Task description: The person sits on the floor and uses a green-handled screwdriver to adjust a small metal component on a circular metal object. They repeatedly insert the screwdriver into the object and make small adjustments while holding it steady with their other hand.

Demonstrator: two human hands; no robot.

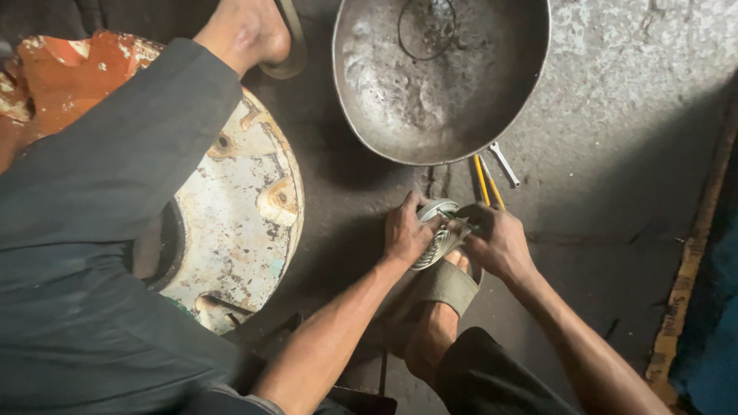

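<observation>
— So what have you got between your hands there?

— You are holding a small round metal grille (435,234), ribbed with thin wires, just above your sandalled foot (438,307) on the dark floor (600,223). Your left hand (406,230) is clenched on its left edge, fingers curled over the rim. Your right hand (498,244) grips the right side; its fingers cover whatever sits there, so I cannot make out if you pinch a tool as well.

— And around it?

— Just beyond your right hand lie two thin yellow rods (486,180) and a small spanner (505,164), touching the floor beside a big dented metal pan (369,84). Something like a wire ring (425,31) lies in the pan, blurred and cut by the top edge. To your left sits a rusty round disc (246,207), half hidden under your dark trouser leg (100,192). Another foot (247,31) shows at the top, cropped.
</observation>
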